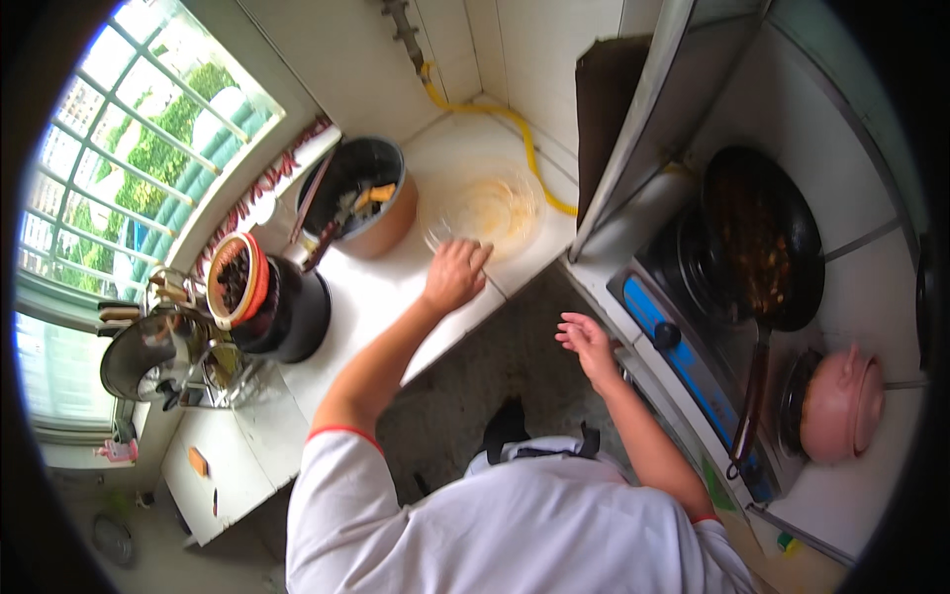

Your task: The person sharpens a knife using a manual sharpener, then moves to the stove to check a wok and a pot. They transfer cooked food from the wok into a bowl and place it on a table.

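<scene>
My left hand [454, 276] is at the near rim of a clear, shallow bowl [512, 204] on the white tiled counter. Its fingers are curled and overlap the rim; whether they grip it is unclear. Yellowish residue coats the inside of the bowl. My right hand [588, 345] hangs in the air between counter and stove, empty, with its fingers loosely apart. Left of the bowl stands a deep pot [384, 226] with a dark inside, holding pale and orange pieces and utensils with brown handles.
A gas stove [686, 386] at right carries a tilted wok [805, 297] with brown food and a pink lidded pot [839, 416]. A yellow hose [528, 145] runs behind the bowl. At left are a black pot [308, 319], an orange-rimmed basket [260, 278] and a dish rack [215, 382].
</scene>
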`<control>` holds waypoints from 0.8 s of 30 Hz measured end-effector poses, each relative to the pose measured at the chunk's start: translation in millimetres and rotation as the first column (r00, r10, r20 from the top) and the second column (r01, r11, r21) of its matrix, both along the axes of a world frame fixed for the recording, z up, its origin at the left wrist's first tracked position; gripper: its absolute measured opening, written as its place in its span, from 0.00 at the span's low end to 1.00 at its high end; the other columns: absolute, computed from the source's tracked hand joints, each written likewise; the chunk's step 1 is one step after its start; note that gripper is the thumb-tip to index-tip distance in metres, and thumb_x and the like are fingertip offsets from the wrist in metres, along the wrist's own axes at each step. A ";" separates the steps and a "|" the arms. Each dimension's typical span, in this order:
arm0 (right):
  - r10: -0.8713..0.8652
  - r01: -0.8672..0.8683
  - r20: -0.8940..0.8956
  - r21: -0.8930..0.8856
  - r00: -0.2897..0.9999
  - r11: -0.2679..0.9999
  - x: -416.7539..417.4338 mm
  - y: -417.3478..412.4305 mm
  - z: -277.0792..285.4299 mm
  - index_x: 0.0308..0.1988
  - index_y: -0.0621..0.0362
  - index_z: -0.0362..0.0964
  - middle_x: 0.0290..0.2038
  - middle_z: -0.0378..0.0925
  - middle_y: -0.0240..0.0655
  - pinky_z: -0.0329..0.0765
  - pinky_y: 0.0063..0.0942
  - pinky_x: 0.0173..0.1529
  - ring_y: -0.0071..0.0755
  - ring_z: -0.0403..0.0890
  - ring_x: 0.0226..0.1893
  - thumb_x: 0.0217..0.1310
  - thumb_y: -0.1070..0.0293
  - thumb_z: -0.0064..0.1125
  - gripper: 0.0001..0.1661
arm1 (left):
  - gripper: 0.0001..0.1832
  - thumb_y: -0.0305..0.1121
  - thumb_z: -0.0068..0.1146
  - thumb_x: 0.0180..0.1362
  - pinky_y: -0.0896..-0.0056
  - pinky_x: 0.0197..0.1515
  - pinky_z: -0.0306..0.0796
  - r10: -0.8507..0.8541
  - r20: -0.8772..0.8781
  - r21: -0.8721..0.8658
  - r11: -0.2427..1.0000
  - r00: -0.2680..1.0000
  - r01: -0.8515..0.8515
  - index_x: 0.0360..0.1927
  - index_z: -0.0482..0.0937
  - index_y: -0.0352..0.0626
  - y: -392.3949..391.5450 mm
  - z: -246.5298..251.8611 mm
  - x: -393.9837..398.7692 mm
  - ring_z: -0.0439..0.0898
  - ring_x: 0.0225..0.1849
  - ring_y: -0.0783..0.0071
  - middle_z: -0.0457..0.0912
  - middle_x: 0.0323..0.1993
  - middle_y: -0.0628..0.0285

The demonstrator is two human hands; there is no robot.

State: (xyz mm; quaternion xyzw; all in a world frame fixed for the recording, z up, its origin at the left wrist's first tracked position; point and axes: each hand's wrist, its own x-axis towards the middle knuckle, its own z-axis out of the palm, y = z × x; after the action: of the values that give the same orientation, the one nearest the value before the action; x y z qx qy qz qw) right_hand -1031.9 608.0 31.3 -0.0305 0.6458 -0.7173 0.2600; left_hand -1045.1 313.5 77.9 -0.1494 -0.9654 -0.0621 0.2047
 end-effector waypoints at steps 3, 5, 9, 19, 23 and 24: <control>-0.014 0.028 0.221 -0.059 0.975 0.998 -34.5 -52.7 -12.4 0.60 0.60 0.62 0.51 0.74 0.43 0.77 0.27 0.48 0.32 0.79 0.45 0.69 0.67 0.43 0.22 | 0.21 0.33 0.60 0.47 0.62 0.47 0.67 0.040 0.083 0.040 0.998 0.996 -0.044 0.47 0.77 0.44 -7.3 -5.9 2.6 0.74 0.45 0.63 0.77 0.39 0.61; -0.021 0.045 0.287 -0.078 0.958 0.996 -51.1 -79.4 -7.7 0.63 0.60 0.57 0.57 0.68 0.48 0.76 0.32 0.52 0.37 0.76 0.51 0.70 0.66 0.40 0.24 | 0.19 0.35 0.60 0.48 0.62 0.47 0.69 0.033 0.151 0.055 0.998 0.988 -0.042 0.45 0.79 0.42 -2.1 2.2 5.2 0.75 0.44 0.62 0.79 0.37 0.61; -0.045 0.172 0.428 -0.264 0.903 0.949 -57.3 -106.6 -1.8 0.63 0.57 0.57 0.57 0.68 0.41 0.75 0.32 0.53 0.36 0.75 0.51 0.71 0.64 0.41 0.24 | 0.19 0.36 0.60 0.48 0.63 0.43 0.74 0.006 0.234 0.050 0.999 0.972 -0.019 0.44 0.79 0.41 14.6 7.8 27.9 0.77 0.41 0.63 0.79 0.37 0.60; 0.059 0.136 0.450 -0.389 0.891 0.911 -44.2 -113.0 -11.3 0.67 0.48 0.52 0.55 0.69 0.31 0.78 0.33 0.51 0.33 0.74 0.49 0.67 0.68 0.48 0.31 | 0.16 0.38 0.61 0.47 0.61 0.36 0.75 0.003 0.253 0.051 0.999 0.967 -0.017 0.41 0.81 0.45 18.1 27.3 45.1 0.78 0.36 0.60 0.78 0.30 0.60; 0.117 0.076 0.413 -0.423 0.903 0.903 -34.7 -109.7 -3.9 0.68 0.47 0.50 0.60 0.64 0.30 0.77 0.34 0.52 0.31 0.70 0.55 0.66 0.69 0.49 0.33 | 0.14 0.37 0.63 0.45 0.61 0.35 0.75 -0.025 0.213 0.120 0.993 0.977 -0.001 0.37 0.81 0.45 19.0 25.1 48.5 0.78 0.33 0.60 0.77 0.27 0.60; 0.138 0.058 0.404 -0.438 0.904 0.897 -33.4 -108.6 -4.4 0.68 0.46 0.50 0.61 0.63 0.30 0.77 0.34 0.52 0.30 0.69 0.56 0.66 0.69 0.49 0.33 | 0.13 0.37 0.63 0.46 0.60 0.35 0.75 -0.038 0.228 0.108 0.994 0.973 0.013 0.37 0.81 0.45 18.9 25.4 48.1 0.78 0.33 0.60 0.76 0.26 0.60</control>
State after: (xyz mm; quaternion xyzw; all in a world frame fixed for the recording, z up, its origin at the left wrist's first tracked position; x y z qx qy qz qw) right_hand -1065.2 499.4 26.9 0.0550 0.3937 -0.8279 0.3957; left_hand -997.0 332.4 103.2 -0.1426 -0.9759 -0.1325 0.0986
